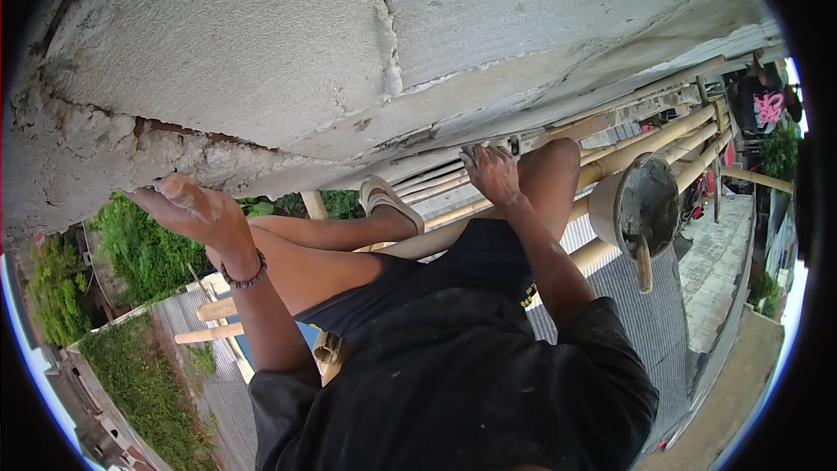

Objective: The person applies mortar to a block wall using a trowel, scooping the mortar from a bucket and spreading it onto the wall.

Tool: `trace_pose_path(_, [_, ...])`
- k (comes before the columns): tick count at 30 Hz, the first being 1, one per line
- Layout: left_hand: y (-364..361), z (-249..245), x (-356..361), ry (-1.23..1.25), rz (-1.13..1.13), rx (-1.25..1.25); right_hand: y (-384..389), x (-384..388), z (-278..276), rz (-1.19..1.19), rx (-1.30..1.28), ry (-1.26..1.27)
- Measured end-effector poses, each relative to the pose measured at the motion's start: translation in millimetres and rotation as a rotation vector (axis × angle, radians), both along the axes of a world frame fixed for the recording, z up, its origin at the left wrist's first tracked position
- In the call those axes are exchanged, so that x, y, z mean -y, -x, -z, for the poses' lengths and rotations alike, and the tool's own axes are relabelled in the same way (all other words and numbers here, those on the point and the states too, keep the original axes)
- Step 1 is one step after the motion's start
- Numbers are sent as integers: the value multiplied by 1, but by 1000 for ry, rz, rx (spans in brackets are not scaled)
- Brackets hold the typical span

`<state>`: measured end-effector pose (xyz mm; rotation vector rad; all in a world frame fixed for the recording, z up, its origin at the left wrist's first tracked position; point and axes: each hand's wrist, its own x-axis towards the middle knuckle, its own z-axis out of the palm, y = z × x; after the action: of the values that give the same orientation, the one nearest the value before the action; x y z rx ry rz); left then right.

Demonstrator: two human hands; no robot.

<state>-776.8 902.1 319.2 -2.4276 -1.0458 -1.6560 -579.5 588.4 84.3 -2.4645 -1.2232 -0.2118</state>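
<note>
Rough grey plastered wall [261, 44], cracked along its lower edge. Left hand [193, 208] open, fingers flat against that edge. Right hand [493, 173] spread open at the wall's base, above the yellow bamboo scaffold poles [636, 153]. Grey mortar bucket [641, 205] near.

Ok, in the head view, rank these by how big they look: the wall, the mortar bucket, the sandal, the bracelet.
1. wall, largest by far
2. mortar bucket
3. sandal, somewhat smaller than the bucket
4. bracelet, smallest

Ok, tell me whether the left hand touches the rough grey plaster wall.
Touching. Head view: fingertips of the left hand press the rough grey plaster wall at its edge.
</note>
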Motion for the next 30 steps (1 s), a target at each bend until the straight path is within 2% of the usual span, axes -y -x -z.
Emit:
trace_pose_path(2, [1, 1, 1, -11, -23, -29, 2, -4, 9, -14, 23, -19])
trace_pose_path(4, [3, 4, -3, -21, -50, -51, 3, 0, 16, -35, -69, 24])
trace_pose_path(6, [11, 12, -17, -306, -29, -118, 1, 5, 24, -143, -68, 60])
trace_pose_path(7, [14, 15, -21, -306, -32, -120, 1, 6, 27, -147, -69, 59])
trace_pose_path(9, [18, 19, -27, -577, -43, -255, 1, 6, 32, -169, -2, 54])
trace_pose_path(10, [18, 19, -23, -581, -47, -252, 0, 6, 35, -171, 2, 50])
trace_pose_path(12, [18, 20, -10, -120, -132, -220, -4, 3, 43, -196, 7, 120])
trace_pose_path(15, [26, 29, -18, -61, -77, -199, -5, -7, 40, -180, 37, 119])
trace_pose_path(19, [18, 23, -14, -107, -114, -210, -8, -15, 44, -148, 76, 109])
trace_pose_path(21, [15, 24, -15, -17, -6, 33, -13, -19, 45, -142, 83, 106])
trace_pose_path(22, [16, 27, -19, -16, -5, 34, -15, -22, 40, -137, 91, 101])
trace_pose_path(24, [21, 35, -29, -216, -68, -73, -16, -22, 30, -146, 97, 65])
trace_pose_path(25, [21, 33, -30, -218, -64, -70, -18, -23, 21, -156, 104, 29])
trace_pose_path(27, [23, 31, -25, -22, 29, -26, -19, -23, 5, -158, 124, -20])
trace_pose_path(28, [26, 35, -29, -16, 33, -26, -19, -22, -3, -162, 141, -70])
trace_pose_path(30, [34, 45, -43, -361, -100, -251, -18, -21, -22, -127, 137, -37])
